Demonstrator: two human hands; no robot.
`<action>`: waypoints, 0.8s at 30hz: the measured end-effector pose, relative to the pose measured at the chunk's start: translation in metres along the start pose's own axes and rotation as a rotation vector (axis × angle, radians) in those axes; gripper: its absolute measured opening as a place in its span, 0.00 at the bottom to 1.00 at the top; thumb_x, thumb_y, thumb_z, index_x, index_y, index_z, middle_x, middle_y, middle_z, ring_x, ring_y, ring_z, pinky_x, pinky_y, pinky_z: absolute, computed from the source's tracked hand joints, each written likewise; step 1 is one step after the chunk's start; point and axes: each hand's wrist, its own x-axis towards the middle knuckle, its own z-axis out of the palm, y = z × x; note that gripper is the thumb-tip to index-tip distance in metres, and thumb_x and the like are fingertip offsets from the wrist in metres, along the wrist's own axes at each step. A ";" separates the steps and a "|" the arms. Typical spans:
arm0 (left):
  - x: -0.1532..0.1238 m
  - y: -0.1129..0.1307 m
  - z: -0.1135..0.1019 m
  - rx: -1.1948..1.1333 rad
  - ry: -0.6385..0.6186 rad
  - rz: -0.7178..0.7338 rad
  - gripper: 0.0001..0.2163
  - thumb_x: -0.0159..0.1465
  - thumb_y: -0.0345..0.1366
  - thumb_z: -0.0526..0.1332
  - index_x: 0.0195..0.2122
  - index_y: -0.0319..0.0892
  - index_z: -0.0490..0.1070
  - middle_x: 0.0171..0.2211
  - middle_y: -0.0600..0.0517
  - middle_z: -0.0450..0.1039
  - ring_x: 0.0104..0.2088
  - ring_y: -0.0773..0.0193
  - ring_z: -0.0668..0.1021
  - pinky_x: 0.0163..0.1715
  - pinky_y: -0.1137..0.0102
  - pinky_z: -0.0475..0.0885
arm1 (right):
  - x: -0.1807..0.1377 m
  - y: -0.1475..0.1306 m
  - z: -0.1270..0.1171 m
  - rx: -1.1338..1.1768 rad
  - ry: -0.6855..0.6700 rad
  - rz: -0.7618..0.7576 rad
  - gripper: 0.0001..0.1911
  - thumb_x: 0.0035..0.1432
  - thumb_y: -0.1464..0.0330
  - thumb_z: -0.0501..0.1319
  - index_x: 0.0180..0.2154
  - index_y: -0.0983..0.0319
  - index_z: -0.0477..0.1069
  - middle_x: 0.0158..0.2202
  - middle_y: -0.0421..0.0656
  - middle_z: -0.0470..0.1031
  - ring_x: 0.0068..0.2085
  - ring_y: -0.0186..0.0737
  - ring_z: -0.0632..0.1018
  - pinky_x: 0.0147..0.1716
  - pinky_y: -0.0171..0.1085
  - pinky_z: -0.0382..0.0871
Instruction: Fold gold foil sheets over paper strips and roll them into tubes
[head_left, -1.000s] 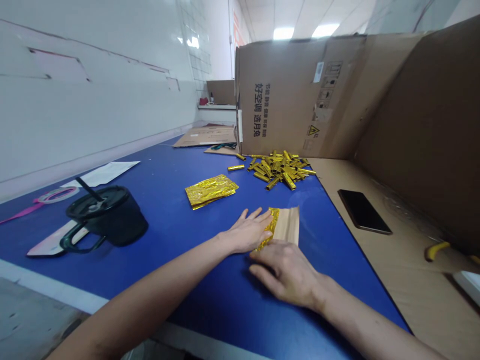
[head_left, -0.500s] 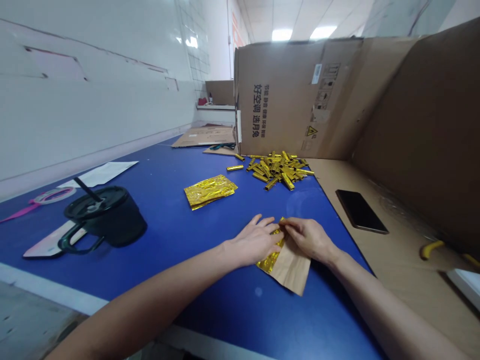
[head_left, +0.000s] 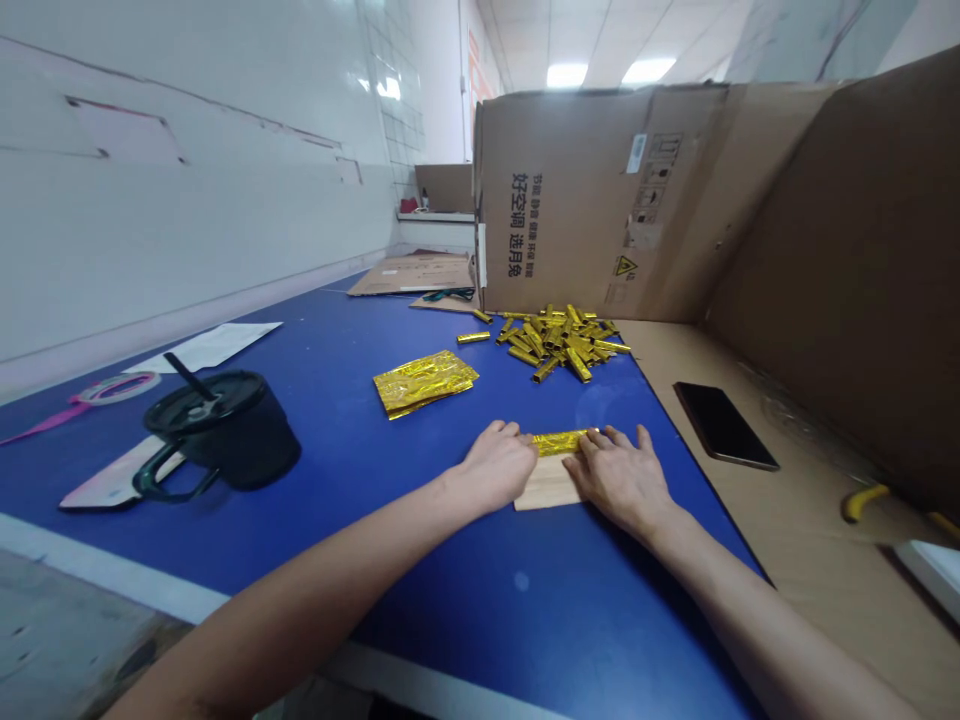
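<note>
A sheet of gold foil paper (head_left: 551, 485) lies on the blue table with its tan back up and a gold folded strip along its far edge. My left hand (head_left: 499, 465) is closed on the left end of that strip, fingers curled in. At the other end, my right hand (head_left: 626, 480) lies over the strip and the tan side, its fingers stretched and partly spread. Beyond both hands are a stack of flat gold foil sheets (head_left: 425, 382) and a pile of small folded gold foil tubes (head_left: 555, 340).
A dark lidded mug with a straw (head_left: 232, 430) stands at left, near a roll of tape (head_left: 120, 388) and a white paper (head_left: 206, 347). A black phone (head_left: 724, 425) lies on cardboard at right. Large cardboard boxes (head_left: 577, 200) wall the back and right.
The foil paper has turned so its gold strip runs sideways along the far edge. My left hand went from spread to closed on the strip's left end; my right hand flattened at the other end.
</note>
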 end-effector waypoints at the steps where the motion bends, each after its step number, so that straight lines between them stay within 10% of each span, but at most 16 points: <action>1: 0.001 0.000 0.002 -0.003 0.002 -0.026 0.08 0.59 0.30 0.50 0.33 0.38 0.68 0.34 0.46 0.72 0.35 0.59 0.70 0.33 0.66 0.61 | 0.000 -0.002 0.000 -0.003 0.000 0.002 0.22 0.57 0.60 0.45 0.42 0.67 0.68 0.46 0.54 0.70 0.51 0.54 0.64 0.50 0.58 0.41; 10: 0.001 0.007 0.009 -0.032 0.017 -0.035 0.16 0.61 0.31 0.47 0.49 0.35 0.61 0.46 0.43 0.65 0.45 0.57 0.67 0.42 0.66 0.61 | 0.000 -0.008 0.003 0.308 -0.184 -0.284 0.26 0.59 0.66 0.42 0.58 0.68 0.47 0.59 0.49 0.50 0.59 0.40 0.52 0.55 0.44 0.46; 24: 0.000 -0.003 0.009 -0.073 -0.007 -0.083 0.20 0.57 0.29 0.48 0.52 0.38 0.58 0.52 0.45 0.61 0.49 0.57 0.65 0.47 0.59 0.57 | -0.002 0.002 -0.002 0.077 -0.185 0.044 0.30 0.57 0.53 0.42 0.50 0.69 0.61 0.55 0.57 0.59 0.55 0.48 0.60 0.51 0.47 0.49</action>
